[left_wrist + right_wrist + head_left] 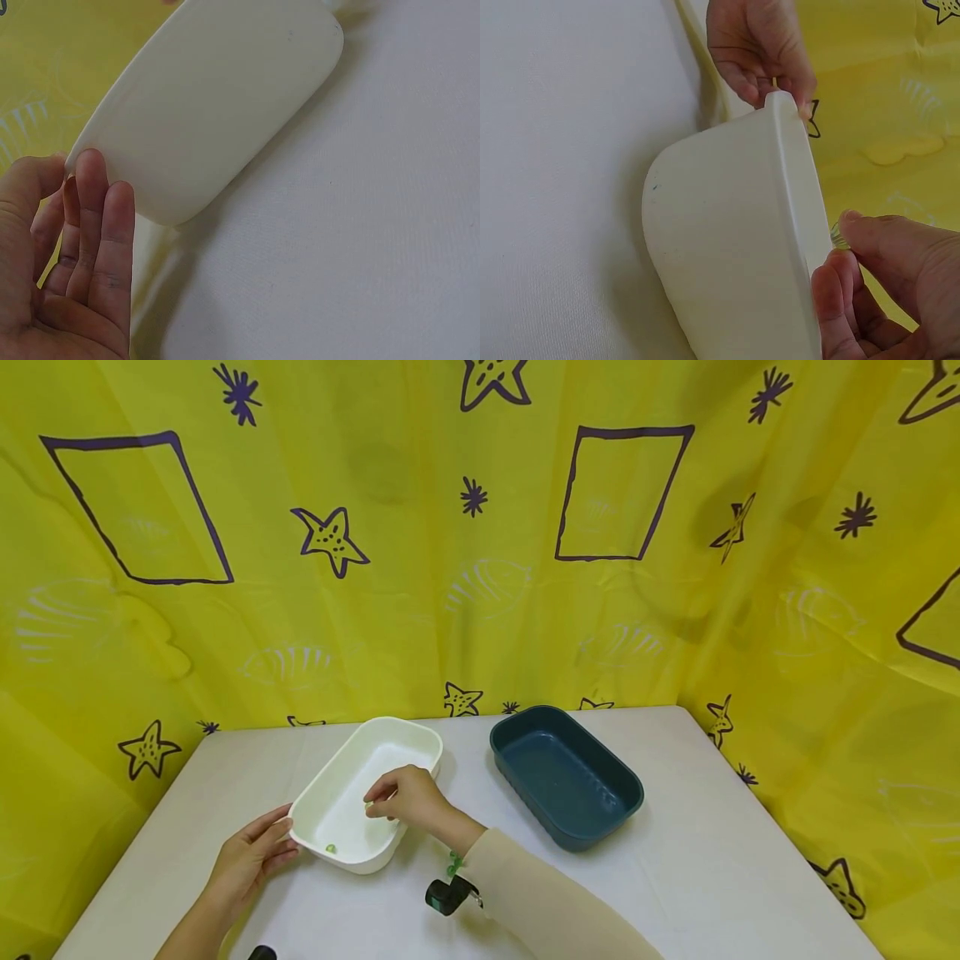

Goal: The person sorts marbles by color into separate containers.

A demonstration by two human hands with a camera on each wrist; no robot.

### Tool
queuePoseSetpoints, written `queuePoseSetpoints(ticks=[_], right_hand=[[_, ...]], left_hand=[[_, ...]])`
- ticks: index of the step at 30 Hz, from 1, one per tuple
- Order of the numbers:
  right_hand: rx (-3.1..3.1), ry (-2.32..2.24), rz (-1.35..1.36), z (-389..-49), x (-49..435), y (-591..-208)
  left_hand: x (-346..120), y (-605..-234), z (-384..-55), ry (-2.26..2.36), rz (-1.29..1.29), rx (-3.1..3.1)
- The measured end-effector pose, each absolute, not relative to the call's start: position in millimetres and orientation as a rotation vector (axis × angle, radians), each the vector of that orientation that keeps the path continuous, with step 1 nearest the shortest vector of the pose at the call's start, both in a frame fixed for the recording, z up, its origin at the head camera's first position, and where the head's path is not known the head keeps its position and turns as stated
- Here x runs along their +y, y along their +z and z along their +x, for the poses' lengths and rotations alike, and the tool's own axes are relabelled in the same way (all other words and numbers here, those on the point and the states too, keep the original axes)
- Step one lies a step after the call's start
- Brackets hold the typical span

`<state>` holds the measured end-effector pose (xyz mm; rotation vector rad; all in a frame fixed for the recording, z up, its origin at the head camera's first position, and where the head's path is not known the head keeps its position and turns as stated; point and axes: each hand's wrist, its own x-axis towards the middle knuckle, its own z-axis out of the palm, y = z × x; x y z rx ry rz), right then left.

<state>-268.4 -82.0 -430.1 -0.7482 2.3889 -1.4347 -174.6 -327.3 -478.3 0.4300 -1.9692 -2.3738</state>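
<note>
A white plastic basin (352, 777) stands on the table, left of the middle. At its near left corner, my left hand (247, 856) holds the rim between thumb and fingers; the left wrist view shows the fingertips (91, 169) against the outer wall. My right hand (412, 797) is over the inside of the basin, thumb and fingertips together. It pinches a small pale green piece (369, 806), mostly covered by the fingers; its kind I cannot tell. Another small round green piece (331, 848), glassy like a marble, lies on the basin floor by the near left end.
A dark teal basin (562, 785) stands to the right of the white one. Both are on a white-covered table (712, 843). A yellow printed curtain (405, 635) hangs behind the table and along its sides. A black wrist camera (447, 895) is on the right forearm.
</note>
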Motion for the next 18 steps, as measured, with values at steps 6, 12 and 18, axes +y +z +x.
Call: queuePoseSetpoints(ticks=[6,12,18], right_hand=[[2.376,-1.380,-0.766,-265.1,-89.1,-429.1],[2.373,-1.324,-0.767,-262.3,-97.0,-428.5],[2.391,-1.278,-0.761,-261.4,-106.2,-428.9]], left_hand=[[-327.5,-480.1,-175.6,-2.369,0.411,-1.962],[-328.2,-480.2,-175.7,-2.369,0.417,-1.971],[-328.1,-479.7,-175.4,-2.357,0.438,-1.985]])
